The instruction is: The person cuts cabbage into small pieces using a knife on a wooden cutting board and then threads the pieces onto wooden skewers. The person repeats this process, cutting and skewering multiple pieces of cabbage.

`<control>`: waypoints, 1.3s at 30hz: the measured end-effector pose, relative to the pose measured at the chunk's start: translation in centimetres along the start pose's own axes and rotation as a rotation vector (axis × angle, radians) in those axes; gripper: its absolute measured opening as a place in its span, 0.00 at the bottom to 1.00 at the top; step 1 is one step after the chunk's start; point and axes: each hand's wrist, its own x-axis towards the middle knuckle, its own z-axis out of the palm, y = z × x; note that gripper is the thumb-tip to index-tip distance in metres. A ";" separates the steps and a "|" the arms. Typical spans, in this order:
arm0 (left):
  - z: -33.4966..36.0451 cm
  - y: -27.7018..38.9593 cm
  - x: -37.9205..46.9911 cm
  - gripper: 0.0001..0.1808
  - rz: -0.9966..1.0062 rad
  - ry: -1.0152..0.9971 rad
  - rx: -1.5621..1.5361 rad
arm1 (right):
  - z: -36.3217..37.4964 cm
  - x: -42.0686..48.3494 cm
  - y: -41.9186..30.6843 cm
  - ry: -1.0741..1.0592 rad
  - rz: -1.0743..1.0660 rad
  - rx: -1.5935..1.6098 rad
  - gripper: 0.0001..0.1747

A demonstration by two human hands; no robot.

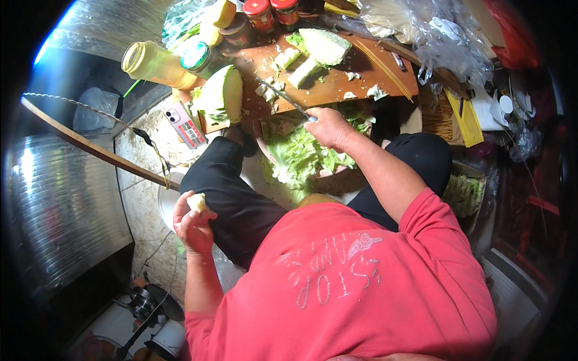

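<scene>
My right hand grips a narrow-bladed knife, its blade slanting up and left over the front edge of the wooden board. In my left hand, raised beside my left knee, is a pale cabbage core piece pinched between fingers and thumb. A cut cabbage wedge rests at the board's left end. Another cabbage chunk lies towards the back, near a cut cabbage piece and small scraps. Below my right hand, shredded cabbage fills a basin between my legs.
A yellowish jar, a green-lidded jar and red-lidded jars stand at the back left. Thin sticks lie on the board's right side. A phone leans at left. Plastic bags crowd the back right.
</scene>
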 end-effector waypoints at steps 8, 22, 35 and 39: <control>1.0 0.7 -0.1 0.28 0.000 0.001 -0.009 | 0.0 -1.9 1.0 0.035 -0.097 0.039 0.26; 7.8 0.2 3.6 0.18 -0.065 -0.286 -0.043 | 1.0 -4.9 6.8 -0.005 -0.298 -0.476 0.23; 13.2 0.7 4.8 0.17 -0.082 -0.407 -0.008 | -0.5 -3.6 8.1 -0.074 -0.089 -0.535 0.18; 16.1 0.7 7.3 0.18 -0.057 -0.456 0.002 | -5.7 -3.2 7.3 0.115 -0.011 -0.481 0.21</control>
